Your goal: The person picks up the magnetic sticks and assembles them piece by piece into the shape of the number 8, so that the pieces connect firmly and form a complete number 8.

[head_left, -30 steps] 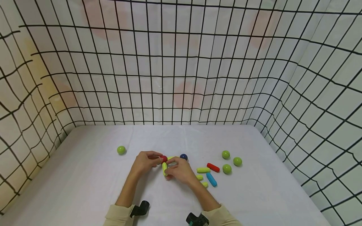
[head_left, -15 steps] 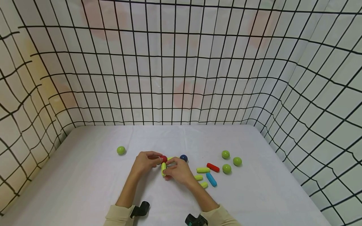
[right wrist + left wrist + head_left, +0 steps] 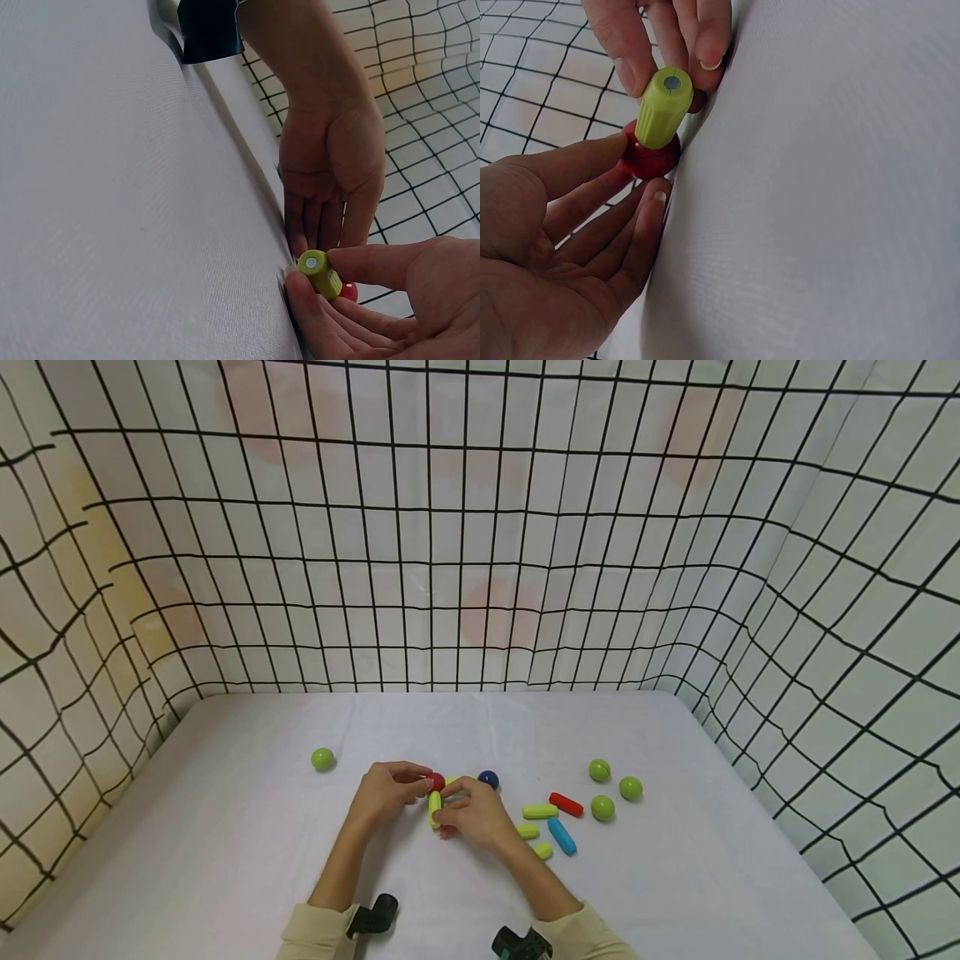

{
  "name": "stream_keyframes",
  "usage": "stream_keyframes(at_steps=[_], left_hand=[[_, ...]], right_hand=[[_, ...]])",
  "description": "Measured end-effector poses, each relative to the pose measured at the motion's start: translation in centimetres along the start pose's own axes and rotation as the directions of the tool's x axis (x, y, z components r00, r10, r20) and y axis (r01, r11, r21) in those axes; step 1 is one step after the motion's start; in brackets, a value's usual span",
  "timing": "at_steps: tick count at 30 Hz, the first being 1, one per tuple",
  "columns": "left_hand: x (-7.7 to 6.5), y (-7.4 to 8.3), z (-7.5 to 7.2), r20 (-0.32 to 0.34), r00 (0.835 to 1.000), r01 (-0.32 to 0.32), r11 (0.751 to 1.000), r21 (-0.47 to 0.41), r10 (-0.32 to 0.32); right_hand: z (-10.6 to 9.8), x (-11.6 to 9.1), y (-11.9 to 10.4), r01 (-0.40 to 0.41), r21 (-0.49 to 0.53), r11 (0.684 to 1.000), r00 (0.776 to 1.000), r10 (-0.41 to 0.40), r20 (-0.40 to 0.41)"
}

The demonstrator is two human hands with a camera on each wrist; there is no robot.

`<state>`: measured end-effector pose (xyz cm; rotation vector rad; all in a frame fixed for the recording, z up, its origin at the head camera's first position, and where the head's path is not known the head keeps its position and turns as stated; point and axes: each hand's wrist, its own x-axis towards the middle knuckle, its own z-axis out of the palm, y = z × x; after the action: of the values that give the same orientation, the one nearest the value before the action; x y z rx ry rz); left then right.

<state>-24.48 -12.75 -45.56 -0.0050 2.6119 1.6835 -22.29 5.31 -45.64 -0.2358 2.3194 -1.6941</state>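
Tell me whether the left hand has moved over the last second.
No: in the head view, the left hand shows no visible shift in any direction against the black mesh.

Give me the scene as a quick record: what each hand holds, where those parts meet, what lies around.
Left hand: grips red ball
Right hand: pinches yellow-green stick
Contact: stick end against ball; whether fixed, cannot tell
Just beyond right hand: dark blue ball; second yellow-green stick, partly hidden
Right side: red stick, blue stick, three more yellow-green sticks, three green balls
Left side: lone green ball
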Motion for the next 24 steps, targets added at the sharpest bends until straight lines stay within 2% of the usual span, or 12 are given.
stream_keyframes(at_steps=[14,24], left_hand=[[0.03,-0.06,0.02,-0.008,1.000,0.006,1.000,0.018,-0.006],[0.04,0.03,-0.07,0.009,1.000,0.023,1.000,0.021,-0.023]], right_hand=[[-0.03,0.02,0.05,-0.002,-0.018,1.000,1.000,0.002,-0.001],[-0.07,-0.26,-0.30,-0.010,-0.053,0.999,1.000,0.010,-0.007]])
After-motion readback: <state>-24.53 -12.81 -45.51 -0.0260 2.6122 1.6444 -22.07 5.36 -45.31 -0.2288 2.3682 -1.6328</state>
